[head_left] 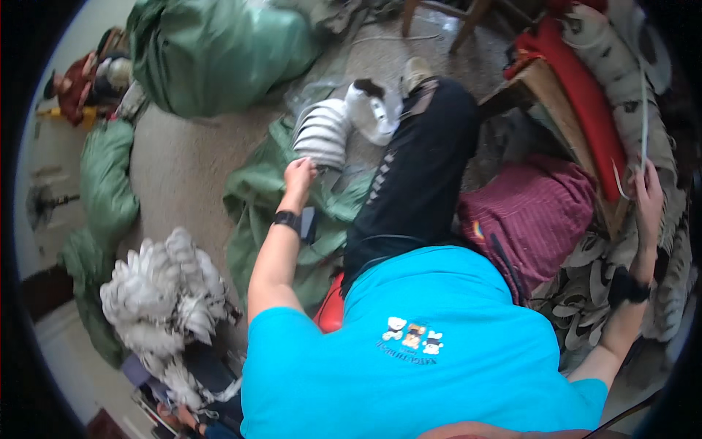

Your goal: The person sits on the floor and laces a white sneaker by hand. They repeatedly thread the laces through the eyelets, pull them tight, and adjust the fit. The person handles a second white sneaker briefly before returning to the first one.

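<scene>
Beige carpet shows only in a narrow bare strip, hemmed by a white feathery heap at lower left and green sacks above. Mid-frame, the left hand has its fingers closed on the lower edge of a white ribbed piece, whose long axis runs up and slightly right, over crumpled green cloth. At far right, the right hand lies with fingers together against a white spotted pile, touching a thin white cord.
</scene>
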A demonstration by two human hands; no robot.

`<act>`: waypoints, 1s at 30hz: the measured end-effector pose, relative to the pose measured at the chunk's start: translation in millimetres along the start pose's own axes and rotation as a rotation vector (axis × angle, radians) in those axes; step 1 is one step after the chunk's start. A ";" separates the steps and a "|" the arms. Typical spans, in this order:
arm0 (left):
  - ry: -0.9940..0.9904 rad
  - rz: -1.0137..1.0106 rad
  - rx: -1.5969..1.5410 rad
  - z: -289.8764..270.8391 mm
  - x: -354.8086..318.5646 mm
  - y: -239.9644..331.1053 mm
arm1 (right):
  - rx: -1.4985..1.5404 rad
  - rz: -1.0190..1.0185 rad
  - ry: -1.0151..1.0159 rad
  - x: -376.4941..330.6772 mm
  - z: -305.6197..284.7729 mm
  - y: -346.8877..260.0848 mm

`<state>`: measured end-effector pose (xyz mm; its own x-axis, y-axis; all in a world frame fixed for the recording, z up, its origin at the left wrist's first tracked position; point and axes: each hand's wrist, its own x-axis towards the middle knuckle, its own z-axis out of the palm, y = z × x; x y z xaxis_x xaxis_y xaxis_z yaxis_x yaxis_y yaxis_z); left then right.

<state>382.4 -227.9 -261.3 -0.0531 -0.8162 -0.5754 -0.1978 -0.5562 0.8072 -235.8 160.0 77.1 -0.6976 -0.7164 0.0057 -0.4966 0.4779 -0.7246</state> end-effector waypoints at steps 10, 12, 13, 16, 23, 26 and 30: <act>0.085 0.249 0.738 7.1 35.1 -59.6 | -0.005 0.186 -0.121 -46.6 52.2 12.8; -0.057 0.366 0.722 41.0 39.5 -49.0 | -0.011 0.190 -0.125 -56.4 68.5 1.4; -0.145 0.406 0.717 60.7 46.2 -43.5 | 0.053 0.152 -0.107 -61.7 77.3 3.0; -0.242 0.131 0.248 123.4 78.6 -62.9 | -0.299 -0.032 -0.082 -74.8 80.9 9.8; -0.085 -0.335 -0.044 178.8 121.9 -56.0 | -0.508 -0.026 0.112 -105.6 107.5 1.6; -0.432 -0.344 -0.085 182.3 133.2 -55.4 | -0.469 0.052 0.150 -120.1 102.4 12.2; -0.670 -0.267 -0.597 183.4 133.6 -9.3 | -0.456 0.045 0.183 -123.8 100.5 21.2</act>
<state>197.7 -303.1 -369.9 -0.6678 -0.4929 -0.5577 0.2407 -0.8520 0.4649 -108.0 207.7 -8.2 -0.7825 -0.6085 0.1318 -0.6108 0.7093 -0.3519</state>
